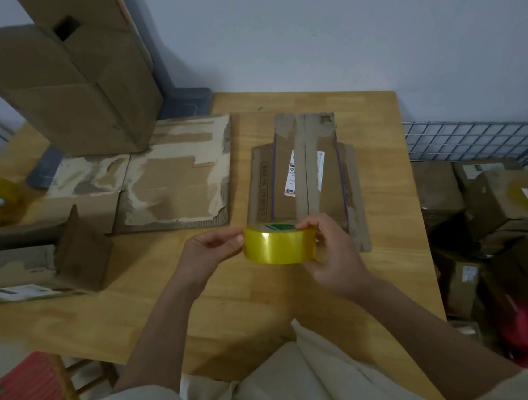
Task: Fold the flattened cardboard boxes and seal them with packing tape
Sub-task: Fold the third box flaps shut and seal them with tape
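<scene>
A glossy yellow roll of packing tape (280, 245) is held above a light wooden table (156, 300), its round faces to left and right, axis running across the view. The right hand (332, 251) curls around its right side; the left hand (211, 248) pinches its left edge. Just behind lies a flattened brown cardboard box (306, 179), matte and scuffed, white label on top, long axis pointing away from the person.
</scene>
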